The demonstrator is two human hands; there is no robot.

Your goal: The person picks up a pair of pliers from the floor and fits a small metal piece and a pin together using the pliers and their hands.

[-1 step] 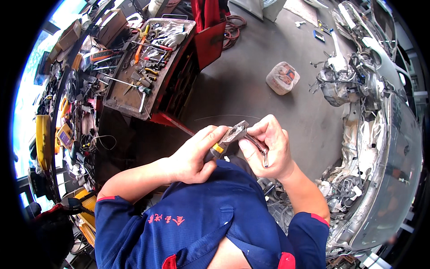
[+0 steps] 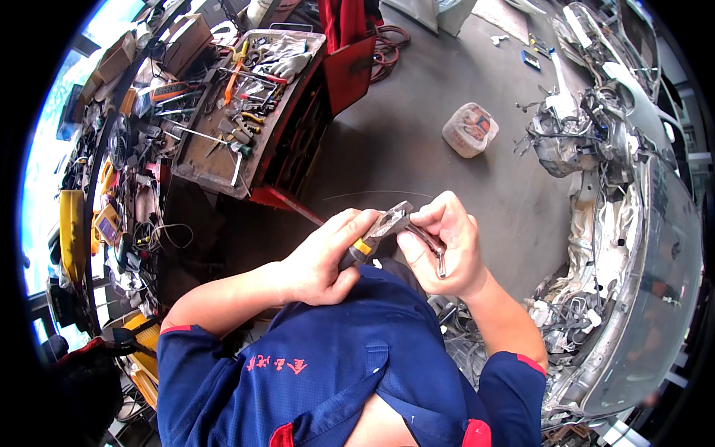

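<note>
My left hand (image 2: 328, 264) is closed round pliers (image 2: 387, 223) with a dark handle and yellow band, held in front of my blue shirt. The plier head is up beside my right thumb and forefinger, around a small piece too hidden to make out. My right hand (image 2: 450, 249) is closed on a slim, bent metal part (image 2: 441, 261), which lies across the palm and meets or nearly meets the jaws. A thin pale line (image 2: 372, 192), perhaps wire, runs just beyond my hands.
A red tool cart (image 2: 348, 74) with a tool-strewn top stands ahead left, beside a cluttered bench (image 2: 112, 223). A plastic container (image 2: 469, 130) sits on the grey floor (image 2: 514, 216). A partly dismantled car body (image 2: 640, 298) with loose wiring runs down the right. A red hose (image 2: 387, 52) lies behind.
</note>
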